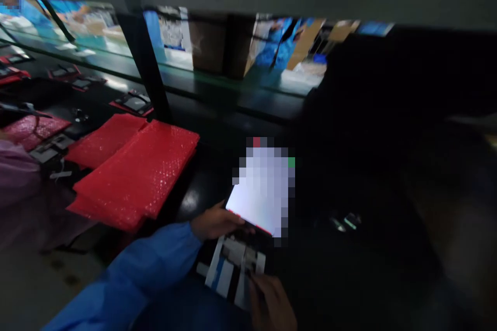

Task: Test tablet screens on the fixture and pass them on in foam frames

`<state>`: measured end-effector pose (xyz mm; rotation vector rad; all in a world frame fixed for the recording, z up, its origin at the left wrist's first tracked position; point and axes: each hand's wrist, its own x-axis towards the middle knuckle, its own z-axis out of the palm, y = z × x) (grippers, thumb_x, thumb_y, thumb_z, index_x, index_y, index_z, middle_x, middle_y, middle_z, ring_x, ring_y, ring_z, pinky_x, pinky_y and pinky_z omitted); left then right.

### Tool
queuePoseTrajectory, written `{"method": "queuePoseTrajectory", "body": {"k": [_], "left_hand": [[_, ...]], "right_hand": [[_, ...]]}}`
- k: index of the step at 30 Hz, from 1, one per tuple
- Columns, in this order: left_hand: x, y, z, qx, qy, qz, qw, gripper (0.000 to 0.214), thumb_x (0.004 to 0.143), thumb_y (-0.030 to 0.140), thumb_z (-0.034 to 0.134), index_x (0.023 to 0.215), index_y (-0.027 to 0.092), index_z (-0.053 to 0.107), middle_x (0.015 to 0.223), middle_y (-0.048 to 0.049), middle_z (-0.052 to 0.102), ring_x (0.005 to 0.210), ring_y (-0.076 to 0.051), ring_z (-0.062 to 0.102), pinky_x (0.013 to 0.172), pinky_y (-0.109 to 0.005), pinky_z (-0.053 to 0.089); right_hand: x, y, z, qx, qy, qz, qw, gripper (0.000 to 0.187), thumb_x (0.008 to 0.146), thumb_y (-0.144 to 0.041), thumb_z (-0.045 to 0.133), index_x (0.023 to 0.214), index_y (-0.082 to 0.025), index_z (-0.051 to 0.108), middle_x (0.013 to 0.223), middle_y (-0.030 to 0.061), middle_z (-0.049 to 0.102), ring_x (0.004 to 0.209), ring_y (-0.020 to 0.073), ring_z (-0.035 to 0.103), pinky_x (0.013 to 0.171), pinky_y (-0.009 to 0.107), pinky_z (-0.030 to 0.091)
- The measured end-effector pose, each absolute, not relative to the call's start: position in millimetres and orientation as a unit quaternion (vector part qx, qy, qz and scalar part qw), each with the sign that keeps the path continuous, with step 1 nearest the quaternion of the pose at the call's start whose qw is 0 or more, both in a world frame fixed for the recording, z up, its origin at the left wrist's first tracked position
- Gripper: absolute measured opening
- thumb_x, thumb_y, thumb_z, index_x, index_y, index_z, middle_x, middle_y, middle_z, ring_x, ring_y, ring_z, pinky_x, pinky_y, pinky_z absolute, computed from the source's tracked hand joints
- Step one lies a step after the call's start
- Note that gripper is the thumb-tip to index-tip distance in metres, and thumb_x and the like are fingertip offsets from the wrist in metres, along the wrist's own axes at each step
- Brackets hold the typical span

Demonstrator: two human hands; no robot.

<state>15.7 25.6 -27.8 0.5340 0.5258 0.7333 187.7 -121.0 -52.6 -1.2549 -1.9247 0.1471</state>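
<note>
Over a dark workbench [190, 199], the left hand [215, 221] — fingers narrowly closed — holds the edge of a lit, pixelated device [264, 191]; the right hand [269, 302] sits at a black-and-white card [233, 269] below it, grip unclear; red bubble-wrap bags [135, 170] lie to the left.

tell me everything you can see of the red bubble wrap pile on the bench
The red bubble wrap is a pile of flat, glossy sheets or pouches, with small bubbles glinting where the light hits. It looks like thin plastic. A larger, layered stack lies in front, its lower edges stepped, and a smaller stack overlaps behind it to the left. Both lie flat on the dark bench, left of the person's hands. Nothing visibly rests on top, and neither hand touches it.
</note>
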Motion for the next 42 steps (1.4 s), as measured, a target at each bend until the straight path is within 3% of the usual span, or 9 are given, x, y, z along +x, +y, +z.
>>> {"method": "queuePoseTrajectory", "body": {"k": [6,13,22,42], "left_hand": [[13.8,29.0,-31.3,0.258,0.274,0.328,0.867,0.032,0.061,0.015,0.077,0.092,0.011,0.071,0.083,-0.0091,0.074,0.077,-0.023,0.068,0.078,-0.036,0.050],[13.7,27.9,-32.3,0.275,0.272,0.314,0.867,0.028,0.061,0.019,0.079,0.088,0.012,0.071,0.084,-0.0099,0.075,0.077,-0.022,0.069,0.077,-0.034,0.051],[12.2,26.8,-25.0,0.270,0.276,0.305,0.871,0.029,0.061,0.018,0.079,0.088,0.012,0.071,0.081,-0.0088,0.073,0.076,-0.021,0.068,0.079,-0.035,0.049],[11.8,20.9,-17.5,0.242,0.291,0.323,0.868,0.037,0.056,0.014,0.086,0.089,0.011,0.070,0.078,-0.0088,0.075,0.075,-0.021,0.070,0.077,-0.034,0.052]], "right_hand": [[186.4,-129.6,-44.6,-0.520,-0.775,0.072,0.352,0.012,0.101,-0.017,0.049,0.098,-0.019,0.060,0.075,0.0031,0.064,0.064,0.0139,0.062,0.058,0.024,0.051],[181.7,-132.4,-48.8,-0.497,-0.820,0.012,0.282,0.020,0.099,-0.015,0.050,0.113,-0.012,0.064,0.074,0.0048,0.061,0.063,0.0152,0.056,0.056,0.027,0.044],[177.8,-126.2,-44.9,-0.489,-0.839,-0.046,0.232,0.027,0.104,-0.021,0.043,0.109,-0.013,0.068,0.069,0.0036,0.057,0.061,0.0150,0.054,0.052,0.028,0.038],[168.8,-120.0,-42.8,-0.482,-0.837,-0.047,0.254,0.031,0.106,-0.020,0.036,0.101,-0.015,0.065,0.067,0.0025,0.063,0.060,0.0160,0.060,0.053,0.028,0.040]]}}
